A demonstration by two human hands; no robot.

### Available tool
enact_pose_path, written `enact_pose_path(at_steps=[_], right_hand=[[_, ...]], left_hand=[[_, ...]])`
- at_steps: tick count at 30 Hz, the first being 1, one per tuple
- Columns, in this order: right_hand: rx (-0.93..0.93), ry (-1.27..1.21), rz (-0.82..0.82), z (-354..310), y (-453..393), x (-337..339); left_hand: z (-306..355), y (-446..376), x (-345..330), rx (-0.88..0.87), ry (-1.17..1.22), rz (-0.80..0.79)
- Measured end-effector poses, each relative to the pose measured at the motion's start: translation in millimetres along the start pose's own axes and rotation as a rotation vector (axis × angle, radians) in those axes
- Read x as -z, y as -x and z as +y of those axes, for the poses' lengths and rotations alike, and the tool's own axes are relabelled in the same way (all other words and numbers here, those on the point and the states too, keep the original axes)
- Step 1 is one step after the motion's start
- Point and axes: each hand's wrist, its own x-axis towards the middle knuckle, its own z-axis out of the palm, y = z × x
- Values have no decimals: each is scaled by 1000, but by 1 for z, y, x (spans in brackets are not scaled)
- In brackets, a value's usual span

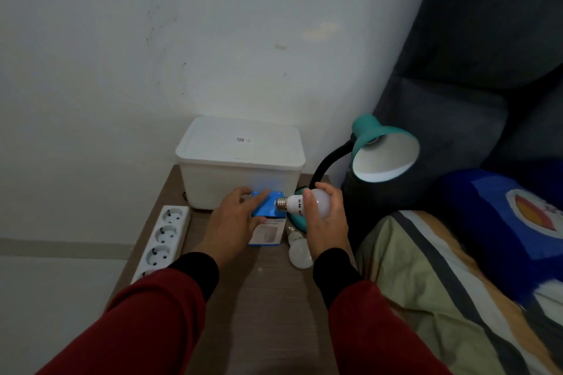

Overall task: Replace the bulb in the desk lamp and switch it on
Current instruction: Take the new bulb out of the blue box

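Observation:
A teal desk lamp (374, 143) with a black bendable neck stands at the table's back right, its shade tilted toward me and unlit; whether a bulb sits in its socket I cannot tell. My right hand (326, 222) grips a white bulb (300, 203) sideways, its metal screw base pointing left. My left hand (234, 219) lies with fingers spread on a blue bulb box (268, 207) in front of the white container. A second white bulb (300, 248) lies on the table just below my right hand.
A white lidded plastic container (240, 158) stands at the back of the wooden table (268, 298). A white power strip (164, 237) runs along the left edge. A bed with a striped blanket (426, 283) and dark cushions (487, 70) borders the right side.

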Motion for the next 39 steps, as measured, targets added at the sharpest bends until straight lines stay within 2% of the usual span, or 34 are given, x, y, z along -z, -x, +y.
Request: enact_pose_path(at_steps=[7,12,18,21,26,32,39], right_hand=[[-8,5,51,9,-7,-6],[-19,33,59,15,-13,-9],[-28,41,54,15,-14,-11],[-31,44,57,15,-14,-11],[-22,82,59,14,-13,-12],[-90,101,23,-5,-7,-6],[-78,99,60,-43,2,13]], left_hand=[[-3,-4,-11,-16,23,27],[-7,-8,-16,42,140,14],[-10,-6,-15,-3,126,-5],[-13,-4,-13,-37,65,-23],[-14,0,-10,-53,-179,-125],[-2,-6,8,-10,-259,-247],[34,-15,47,53,-239,-191]])
